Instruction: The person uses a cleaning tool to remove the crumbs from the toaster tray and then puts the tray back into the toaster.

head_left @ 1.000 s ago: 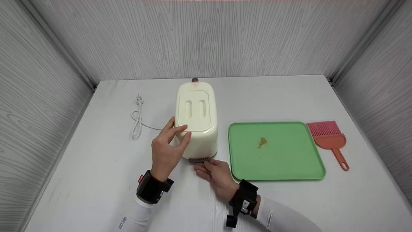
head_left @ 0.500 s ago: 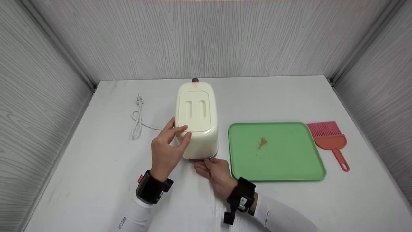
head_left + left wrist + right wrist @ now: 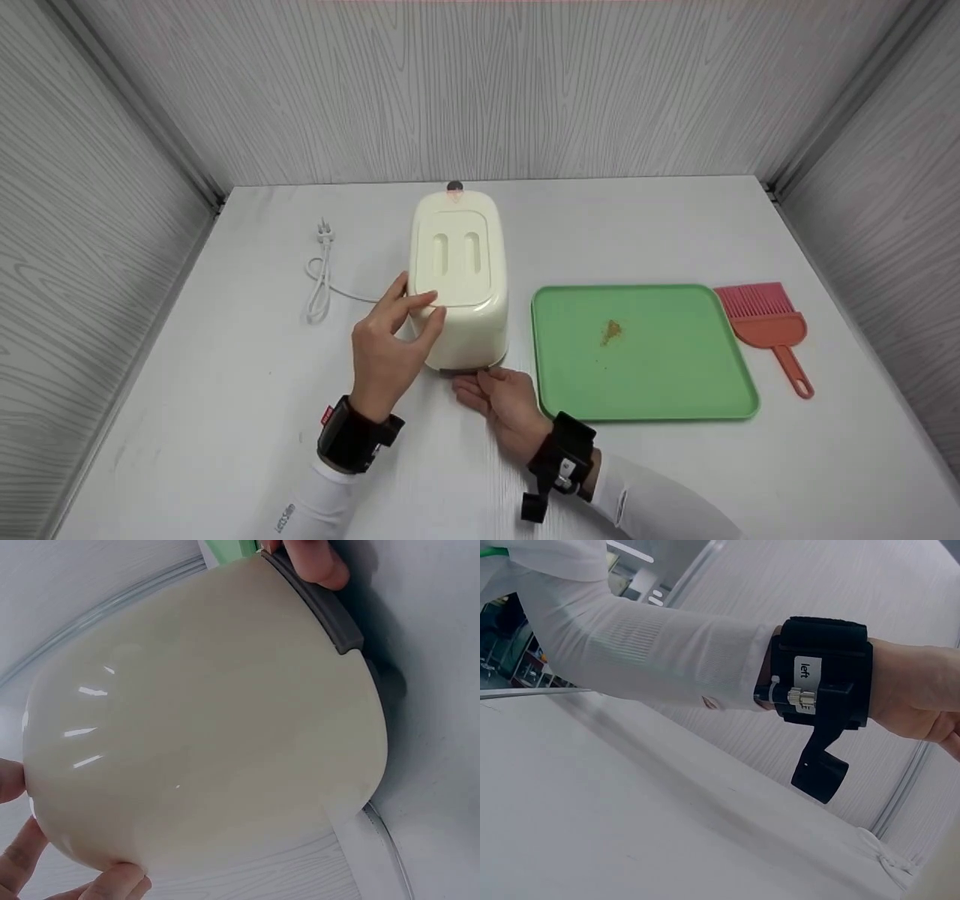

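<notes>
A cream toaster (image 3: 459, 330) with a lid over its top stands upright on the white table, its narrow end toward me. My left hand (image 3: 386, 360) grips its near left corner, thumb and index finger on the top edge and other fingers on the side. In the left wrist view, those fingertips (image 3: 114, 881) lie against the shell. Low on the near end runs the dark front of the crumb tray (image 3: 319, 604), flush with the body. My right hand (image 3: 511, 412) pinches it at the right end, thumb on it and fingers curled below.
A green tray (image 3: 675, 382) with a small heap of brown crumbs (image 3: 613, 330) lies right of the toaster. Beside it is a red dustpan brush (image 3: 769, 330). The white power cord (image 3: 321, 285) lies coiled at left. Grey panels (image 3: 480, 90) enclose the table.
The crumb tray, which stuck out with its slots showing a second ago, has slid into the toaster. My right hand moved slightly forward with it. The left hand stays put.
</notes>
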Demonstrator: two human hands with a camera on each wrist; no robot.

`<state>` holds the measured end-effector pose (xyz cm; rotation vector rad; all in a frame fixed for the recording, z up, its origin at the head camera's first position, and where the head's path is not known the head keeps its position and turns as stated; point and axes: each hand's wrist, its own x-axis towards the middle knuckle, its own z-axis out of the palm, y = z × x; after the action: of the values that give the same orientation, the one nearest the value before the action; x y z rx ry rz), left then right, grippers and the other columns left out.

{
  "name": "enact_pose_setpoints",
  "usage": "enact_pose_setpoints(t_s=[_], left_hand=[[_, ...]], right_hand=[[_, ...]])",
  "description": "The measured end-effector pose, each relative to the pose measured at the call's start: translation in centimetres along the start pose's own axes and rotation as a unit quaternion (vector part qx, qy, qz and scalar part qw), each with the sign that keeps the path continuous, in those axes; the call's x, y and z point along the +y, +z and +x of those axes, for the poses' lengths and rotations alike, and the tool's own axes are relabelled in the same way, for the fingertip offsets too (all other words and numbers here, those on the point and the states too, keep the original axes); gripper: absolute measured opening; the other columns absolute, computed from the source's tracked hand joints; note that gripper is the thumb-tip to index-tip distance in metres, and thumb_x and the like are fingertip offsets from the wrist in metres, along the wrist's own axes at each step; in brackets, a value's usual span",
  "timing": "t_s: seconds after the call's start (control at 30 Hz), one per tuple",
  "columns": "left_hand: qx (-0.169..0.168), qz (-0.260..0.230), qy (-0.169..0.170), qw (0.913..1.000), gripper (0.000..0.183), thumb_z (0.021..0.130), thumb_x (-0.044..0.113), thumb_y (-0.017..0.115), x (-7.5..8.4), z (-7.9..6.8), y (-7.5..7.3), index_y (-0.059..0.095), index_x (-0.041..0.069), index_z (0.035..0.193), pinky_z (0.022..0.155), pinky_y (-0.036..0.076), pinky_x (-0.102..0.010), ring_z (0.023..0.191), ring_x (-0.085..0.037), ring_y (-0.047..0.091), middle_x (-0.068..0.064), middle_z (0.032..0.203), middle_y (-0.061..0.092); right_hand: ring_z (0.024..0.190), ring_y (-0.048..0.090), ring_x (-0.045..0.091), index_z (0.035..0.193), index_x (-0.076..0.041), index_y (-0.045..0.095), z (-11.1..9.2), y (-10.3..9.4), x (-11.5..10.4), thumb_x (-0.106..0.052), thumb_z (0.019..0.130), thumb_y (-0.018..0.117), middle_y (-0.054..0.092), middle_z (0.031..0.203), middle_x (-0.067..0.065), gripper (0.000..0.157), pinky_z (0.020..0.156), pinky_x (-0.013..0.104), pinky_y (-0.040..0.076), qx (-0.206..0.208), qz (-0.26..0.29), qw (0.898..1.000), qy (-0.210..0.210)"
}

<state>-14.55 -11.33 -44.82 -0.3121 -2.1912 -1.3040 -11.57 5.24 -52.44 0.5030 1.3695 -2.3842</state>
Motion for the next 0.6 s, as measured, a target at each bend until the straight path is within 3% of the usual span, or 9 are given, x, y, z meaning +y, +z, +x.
enact_pose_setpoints(t_s=[0.6], left_hand=[[-0.003,0.015,0.016,0.9998,0.021,0.088,0.015,0.081,-0.03,0.21,-0.13,0.081,0.007,0.107,0.087,0.061,-0.043,0.127,-0.032,0.063,-0.025,0.136,0.063]], right_hand=[[0.097,0.075,0.026,0.134,0.024,0.046,0.34,0.16,-0.52,0.005,0.107,0.044,0.073,0.104,0.027,0.034,0.094,0.036,0.059,0.007,0.002,1.0,0.021]])
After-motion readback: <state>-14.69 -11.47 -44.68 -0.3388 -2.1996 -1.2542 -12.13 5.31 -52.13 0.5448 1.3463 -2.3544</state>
